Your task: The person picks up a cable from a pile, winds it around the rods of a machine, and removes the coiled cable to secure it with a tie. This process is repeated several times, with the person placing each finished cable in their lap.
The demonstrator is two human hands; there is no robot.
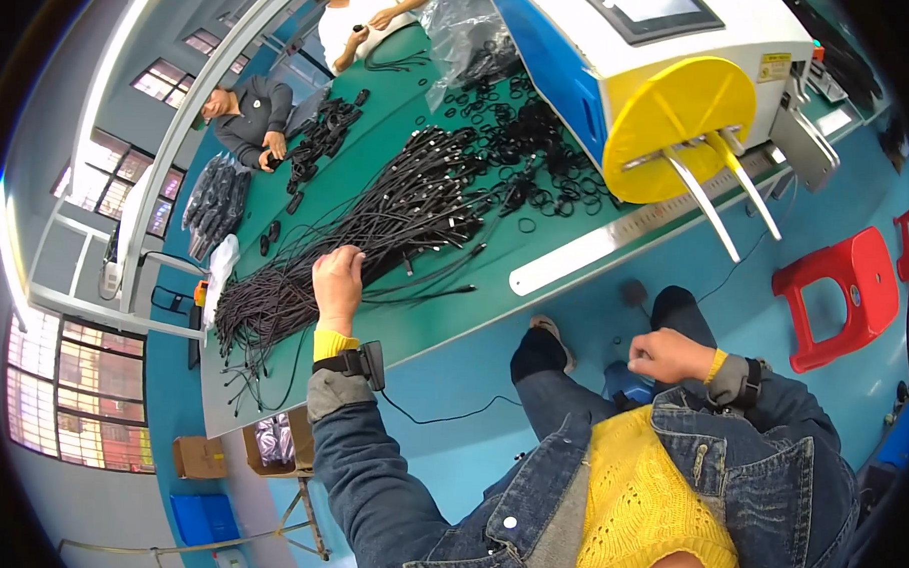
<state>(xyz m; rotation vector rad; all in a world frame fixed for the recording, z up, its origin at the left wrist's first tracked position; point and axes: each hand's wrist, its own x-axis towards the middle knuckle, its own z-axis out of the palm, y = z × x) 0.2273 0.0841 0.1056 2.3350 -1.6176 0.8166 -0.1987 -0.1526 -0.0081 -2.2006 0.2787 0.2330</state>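
A large heap of thin black cables (377,206) with small pale-tipped connectors spreads over the green table. My left hand (337,285) reaches over the near side of the heap. Its fingers are bent together against the black cables; which strand lies between them is partly hidden by the hand. Away from the table, my right hand (670,355) is held above my lap with its fingers curled in, and nothing shows in it. Each wrist has a dark strap over a denim cuff.
Black rings (539,152) lie beyond the cables. A white and blue machine with a yellow disc (670,121) and metal prongs stands at the right, near a steel ruler (586,254). Two people handle black parts across the table (453,319). A red stool (845,293) stands right.
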